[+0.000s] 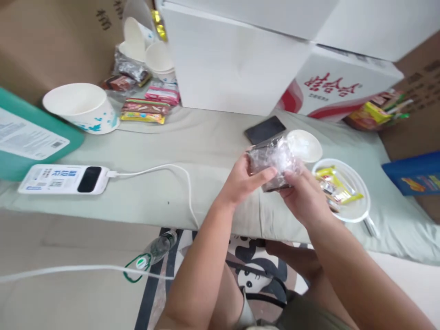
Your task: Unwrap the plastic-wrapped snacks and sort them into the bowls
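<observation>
**Slick film between your two hands**

The pack (271, 158) sits between your left hand (240, 181) and your right hand (307, 199), seemingly lifted over the table (209, 151). Both hands pinch it, thumbs on the near face; the other fingers are mostly hidden, so I cannot tell how firm they press.

The film around the pack is shiny and loose, so I judge that it may slide under your thumbs. If one thumb slips, the pack could fall on the phone (264, 130), just beyond the grip. If you pull strongly, the film might tear suddenly, and your right hand could then strike the dish (307, 144), just past it, or the bowl (367, 206), just to its right, and spill the snacks (338, 183). The cable (188, 183), left of the grip, goes over the table edge; your left forearm could catch it, if you draw back widely.

Your forearms reach forward and come together at the pack. The left thumb points to the right across it; the right thumb lies at its right side.
</observation>
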Demonstrator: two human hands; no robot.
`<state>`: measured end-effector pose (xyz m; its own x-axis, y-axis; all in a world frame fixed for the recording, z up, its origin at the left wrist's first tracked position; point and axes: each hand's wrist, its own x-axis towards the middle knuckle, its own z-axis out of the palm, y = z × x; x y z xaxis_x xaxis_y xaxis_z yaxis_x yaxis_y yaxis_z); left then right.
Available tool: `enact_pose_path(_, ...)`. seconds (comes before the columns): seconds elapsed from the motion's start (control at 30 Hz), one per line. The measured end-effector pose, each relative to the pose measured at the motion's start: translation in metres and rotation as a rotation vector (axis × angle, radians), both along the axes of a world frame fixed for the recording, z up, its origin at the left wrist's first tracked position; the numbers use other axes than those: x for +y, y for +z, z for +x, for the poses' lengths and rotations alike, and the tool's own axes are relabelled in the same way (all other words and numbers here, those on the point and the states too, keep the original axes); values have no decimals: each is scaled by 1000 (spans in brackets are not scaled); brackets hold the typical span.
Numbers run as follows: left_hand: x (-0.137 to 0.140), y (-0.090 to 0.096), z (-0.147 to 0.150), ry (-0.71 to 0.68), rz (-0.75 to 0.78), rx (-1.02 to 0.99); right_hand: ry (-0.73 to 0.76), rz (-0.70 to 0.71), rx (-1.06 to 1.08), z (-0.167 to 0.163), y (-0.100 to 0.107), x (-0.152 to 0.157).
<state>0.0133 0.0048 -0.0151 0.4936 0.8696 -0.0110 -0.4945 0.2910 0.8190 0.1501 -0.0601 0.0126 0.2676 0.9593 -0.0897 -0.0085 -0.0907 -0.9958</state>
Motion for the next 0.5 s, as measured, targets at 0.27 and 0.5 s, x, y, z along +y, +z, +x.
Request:
enact_pose_path(0.27,-24,-7,44,-277,125,244,-442,-114,-481,108,-3,-144)
enact_pose_path(0.5,-32,-19,62,-333,193,670,-614,-566,-943,225,-46,-172)
